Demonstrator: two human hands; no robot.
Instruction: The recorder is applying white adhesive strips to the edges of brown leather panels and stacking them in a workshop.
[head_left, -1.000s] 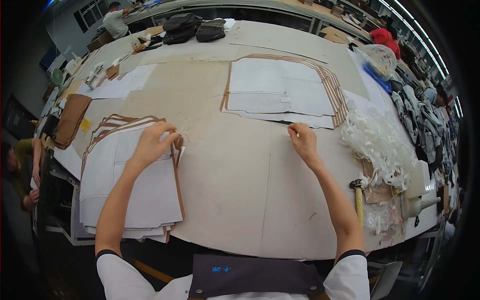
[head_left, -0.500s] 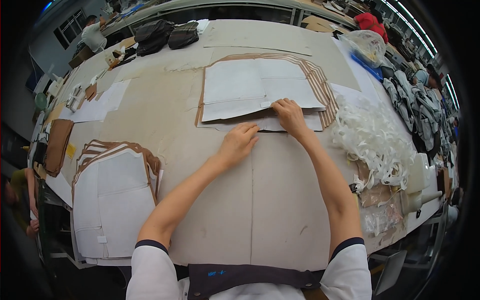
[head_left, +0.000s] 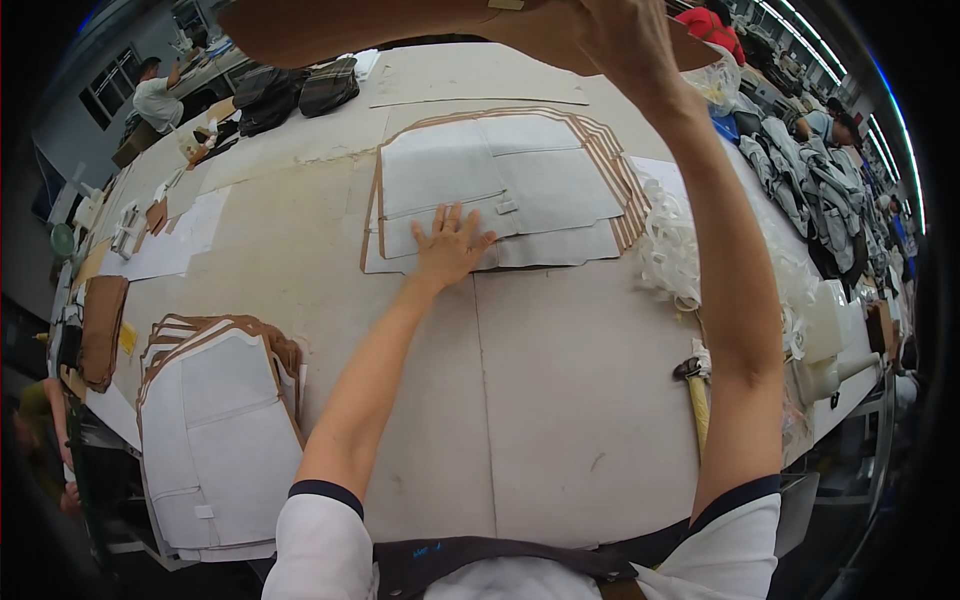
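Observation:
My left hand [head_left: 450, 248] lies flat, fingers spread, on the near edge of a stack of white-backed panels with brown edges [head_left: 555, 185]. The stack fans out toward its right side, and a seam and a small pale tab show on the top panel. High above the table, my right hand [head_left: 632, 55] grips a brown, leather-like panel [head_left: 420, 22], partly cut off by the picture's upper edge. A second stack of similar white-backed panels [head_left: 225, 430] rests at the table's near left, apart from both hands.
Tangled white strips [head_left: 672, 262] lie right of the stack, near a tool with a yellow handle [head_left: 699, 410] and a pale bottle [head_left: 822, 380]. Dark bags [head_left: 300, 98] sit at the far left. Grey garments [head_left: 790, 180] are heaped at right. Other people work around the table.
My right hand has risen from the stack's near edge, lifting a brown panel high overhead. My left hand has moved left and forward and now lies spread on the stack. The view has shifted slightly.

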